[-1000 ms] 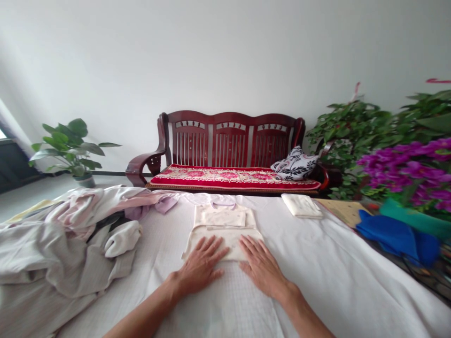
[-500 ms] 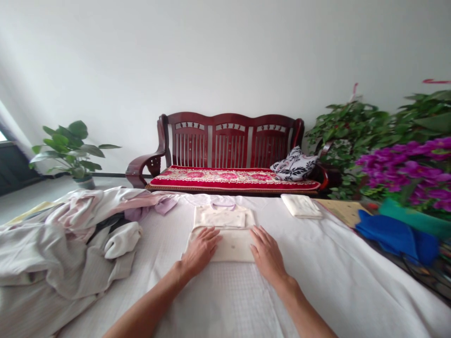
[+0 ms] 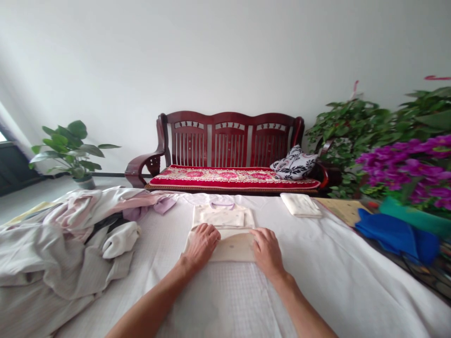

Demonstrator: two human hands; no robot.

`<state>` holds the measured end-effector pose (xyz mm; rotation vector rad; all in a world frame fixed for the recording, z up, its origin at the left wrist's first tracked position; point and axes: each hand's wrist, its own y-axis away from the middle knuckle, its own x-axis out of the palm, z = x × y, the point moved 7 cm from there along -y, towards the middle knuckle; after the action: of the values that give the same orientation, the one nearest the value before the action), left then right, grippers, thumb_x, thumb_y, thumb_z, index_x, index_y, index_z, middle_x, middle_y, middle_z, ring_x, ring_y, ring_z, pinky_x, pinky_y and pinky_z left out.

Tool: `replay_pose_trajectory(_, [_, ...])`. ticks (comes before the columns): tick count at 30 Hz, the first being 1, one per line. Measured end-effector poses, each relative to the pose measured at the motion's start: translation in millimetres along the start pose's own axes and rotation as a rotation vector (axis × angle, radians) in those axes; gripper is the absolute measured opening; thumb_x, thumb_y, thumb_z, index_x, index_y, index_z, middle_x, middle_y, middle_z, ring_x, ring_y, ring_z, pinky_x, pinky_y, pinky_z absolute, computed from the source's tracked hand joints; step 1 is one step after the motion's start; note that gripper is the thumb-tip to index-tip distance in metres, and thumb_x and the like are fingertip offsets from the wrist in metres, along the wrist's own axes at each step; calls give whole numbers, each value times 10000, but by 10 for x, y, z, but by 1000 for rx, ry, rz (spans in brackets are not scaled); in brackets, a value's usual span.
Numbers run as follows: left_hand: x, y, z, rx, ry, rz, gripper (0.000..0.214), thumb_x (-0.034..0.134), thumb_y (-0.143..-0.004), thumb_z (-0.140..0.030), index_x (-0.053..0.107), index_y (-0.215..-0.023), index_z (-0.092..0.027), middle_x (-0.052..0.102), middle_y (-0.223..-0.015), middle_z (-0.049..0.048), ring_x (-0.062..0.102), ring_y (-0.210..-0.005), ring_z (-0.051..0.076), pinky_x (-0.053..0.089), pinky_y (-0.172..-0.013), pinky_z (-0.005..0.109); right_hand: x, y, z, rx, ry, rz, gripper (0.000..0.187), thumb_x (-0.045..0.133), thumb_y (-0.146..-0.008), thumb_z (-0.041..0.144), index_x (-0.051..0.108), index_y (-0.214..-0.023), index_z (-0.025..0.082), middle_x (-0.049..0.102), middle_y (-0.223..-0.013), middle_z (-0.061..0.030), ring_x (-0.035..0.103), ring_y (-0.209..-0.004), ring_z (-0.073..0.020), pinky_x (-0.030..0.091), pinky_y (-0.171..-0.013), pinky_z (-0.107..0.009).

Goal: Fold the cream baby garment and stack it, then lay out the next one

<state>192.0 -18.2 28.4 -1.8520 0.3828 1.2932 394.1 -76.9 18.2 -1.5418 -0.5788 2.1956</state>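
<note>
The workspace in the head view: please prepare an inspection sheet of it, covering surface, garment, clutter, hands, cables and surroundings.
Surface: white cloth, lightly creased.
Garment: cream garment lying on the cloth, sleeves folded across; lower layer bowed between the hands.
Clutter: heaped clothes at left; folded white fabric at far right; blue item beyond the cloth's right edge.
Hands: left hand and right hand on the garment, fingers curled, pinching its lower layer.
Cables: thin dark lines near the blue item; too blurred to identify.
Surroundings: wooden bench with cushion, potted plant left, purple flowers right.
</note>
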Motion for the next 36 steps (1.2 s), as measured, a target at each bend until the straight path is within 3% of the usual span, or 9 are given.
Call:
replay_pose_trajectory(4, [-51, 216, -190, 172, 53, -10, 127, 514, -894, -92, 568, -858, -200, 612, -841, 22, 507, -818, 189, 393, -772, 319, -113, 24, -5, -52, -83, -99, 330, 384, -925, 172, 663, -1097, 211, 655, -1097, -79, 527, -1080, -235, 404, -997, -393])
replay_pose_trajectory(8, [-49, 373, -275, 222, 48, 6, 150, 476, -886, -73, 543, -833, -196, 596, -803, 23, 502, -776, 185, 399, -745, 309, -134, -33, 56, -55, -84, -60, 301, 396, -964, 253, 679, -1054, 205, 682, -1059, -74, 537, -1056, -225, 399, -983, -363])
replay_pose_trajectory(10, [-56, 391, -284, 211, 44, 0, 156, 470, -883, -74, 537, -819, -199, 595, -793, 21, 506, -773, 186, 402, -742, 309, -98, -128, 121, -43, -52, 22, 283, 421, -958, 250, 685, -1052, 207, 688, -1063, -68, 541, -1051, -217, 399, -966, -340])
replay_pose_trajectory(14, [-58, 381, -307, 217, 84, 3, 157, 460, -895, -89, 536, -817, -201, 600, -790, 23, 521, -784, 185, 411, -756, 312, 136, -368, 262, -39, 86, 310, 241, 470, -940, 242, 706, -991, 225, 699, -1030, -50, 559, -1016, -202, 402, -903, -300])
replay_pose_trajectory(17, [-44, 376, -294, 195, 114, 20, 156, 452, -903, -97, 532, -818, -201, 603, -795, 26, 535, -792, 184, 421, -761, 311, 313, -506, 337, -63, 138, 408, 148, 570, -890, 273, 710, -888, 227, 701, -983, -49, 570, -986, -206, 399, -865, -299])
replay_pose_trajectory(24, [5, 381, -241, 133, 202, 64, 157, 462, -874, -63, 521, -854, -207, 648, -938, 28, 578, -878, 179, 434, -805, 305, 512, -574, 398, -116, 163, 463, 61, 612, -857, 243, 669, -839, 229, 688, -975, -34, 564, -999, -202, 377, -852, -303])
replay_pose_trajectory(28, [56, 391, -214, 106, 230, 97, 170, 450, -863, -57, 522, -876, -210, 647, -926, 26, 588, -885, 180, 433, -795, 301, 511, -574, 413, -138, 184, 436, 104, 546, -904, 230, 650, -896, 217, 672, -1042, -70, 538, -1066, -222, 354, -907, -335])
replay_pose_trajectory(36, [38, 374, -201, 81, 250, 90, 184, 475, -818, -39, 515, -876, -209, 644, -918, 17, 577, -889, 175, 422, -811, 297, 451, -560, 463, -75, 174, 385, 195, 455, -947, 232, 648, -943, 203, 685, -1024, -84, 576, -1009, -215, 375, -854, -312])
